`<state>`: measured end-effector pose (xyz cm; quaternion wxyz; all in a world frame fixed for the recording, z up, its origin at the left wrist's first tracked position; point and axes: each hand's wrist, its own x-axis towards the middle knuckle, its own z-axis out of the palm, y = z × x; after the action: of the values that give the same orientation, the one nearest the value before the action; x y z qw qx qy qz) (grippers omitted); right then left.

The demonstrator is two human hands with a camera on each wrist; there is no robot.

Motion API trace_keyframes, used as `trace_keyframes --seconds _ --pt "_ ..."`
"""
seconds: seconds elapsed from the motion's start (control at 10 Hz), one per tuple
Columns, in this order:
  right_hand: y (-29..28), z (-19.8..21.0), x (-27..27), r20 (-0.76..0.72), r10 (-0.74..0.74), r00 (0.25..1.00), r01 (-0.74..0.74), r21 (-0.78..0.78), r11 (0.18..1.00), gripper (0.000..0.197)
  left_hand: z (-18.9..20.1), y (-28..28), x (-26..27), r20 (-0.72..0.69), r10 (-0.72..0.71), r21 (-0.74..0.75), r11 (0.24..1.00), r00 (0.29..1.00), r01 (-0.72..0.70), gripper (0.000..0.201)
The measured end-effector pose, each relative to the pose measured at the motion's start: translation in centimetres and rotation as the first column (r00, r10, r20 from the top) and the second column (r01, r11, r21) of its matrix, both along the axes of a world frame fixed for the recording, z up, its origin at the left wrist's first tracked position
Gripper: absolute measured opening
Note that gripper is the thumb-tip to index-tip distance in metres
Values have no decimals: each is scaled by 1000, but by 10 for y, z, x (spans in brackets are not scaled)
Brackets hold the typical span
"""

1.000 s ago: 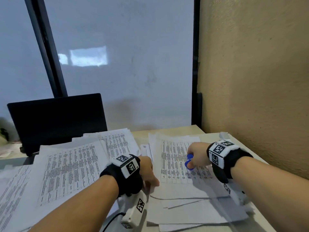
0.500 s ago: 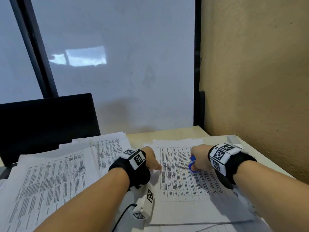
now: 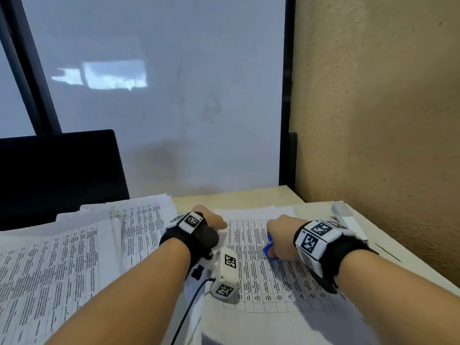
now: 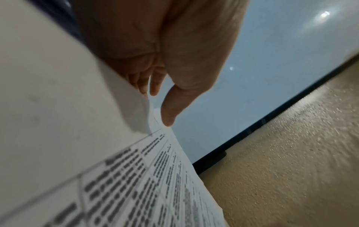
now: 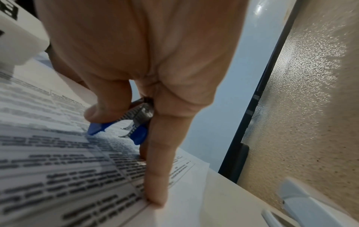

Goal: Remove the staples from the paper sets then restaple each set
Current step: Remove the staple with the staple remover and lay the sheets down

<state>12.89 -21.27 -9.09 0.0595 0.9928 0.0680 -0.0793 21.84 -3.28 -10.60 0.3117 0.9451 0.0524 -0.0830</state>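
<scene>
Head view first: there's a white printed paper set with a table grid (image 3: 268, 265) lying flat on the pale desk (image 3: 239, 195), right in front of the person, roughly 12 o'clock from the body. The left hand (image 3: 211, 220) sits on its top-left corner, around 10 o'clock on the sheet. The right hand (image 3: 281, 235) is at about 1 o'clock on the sheet, curled around a small blue plastic-and-metal staple remover (image 3: 268, 245). A messy stack of other printed pages (image 3: 74, 257) spreads out at 9 o'clock, and a black laptop screen (image 3: 59, 175) stands behind it at 10 o'clock.

Left wrist view: thumb and fingers (image 4: 155, 86) look like they're pinching the lifted corner of the sheet (image 4: 151, 116). It's pretty blurry here, so I can't swear whether it's one page or the whole set between them.

Right wrist view: the remover is clamped between thumb and index, with its metal claws (image 5: 129, 130) pointing down just above the print, and a long finger (image 5: 157, 176) pressing flat on the paper. A pale grey object (image 5: 303, 204) sits at 4 o'clock by the wall; can't tell what it is.

My read: this is the staple-removal step, just lining up. Next move needs the claws slid under the staple at that held corner, then a squeeze while the left hand keeps the pages from dragging.
</scene>
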Motion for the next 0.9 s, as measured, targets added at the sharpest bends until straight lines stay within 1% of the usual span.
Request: trace_keyframes --seconds 0.1,0.2,0.3,0.4,0.5,0.6,0.7,0.8,0.9 --pt "-3 1 0 -4 -14 1000 14 22 1000 45 -5 6 0 24 68 -24 997 997 -68 23" --pt "-7 3 -1 -3 -19 1000 19 58 998 44 -5 6 -4 13 100 3 995 995 -100 23" --pt "-9 2 -3 0 -13 1000 13 73 997 44 -7 3 4 32 129 -64 990 991 -126 13" --pt "-10 0 -4 6 -14 1000 13 69 998 46 -7 0 5 94 128 -156 981 987 -112 29" --pt "-10 -1 -3 13 -8 1000 7 56 998 46 -4 -1 2 89 115 -166 981 989 -99 35" --pt "-10 -1 -4 15 -4 1000 3 55 998 46 10 -9 -16 32 49 -165 985 998 -43 25" --pt "-9 -1 -4 9 -6 1000 6 59 998 46 9 -13 -16 55 50 -140 989 997 -42 7" --pt "-10 -2 -4 3 -5 1000 5 67 998 45 7 -14 -14 59 55 -172 984 997 -44 3" --pt "-12 -1 -4 1 -9 1000 9 79 997 46 6 -14 -12 81 96 -243 967 992 -74 24"
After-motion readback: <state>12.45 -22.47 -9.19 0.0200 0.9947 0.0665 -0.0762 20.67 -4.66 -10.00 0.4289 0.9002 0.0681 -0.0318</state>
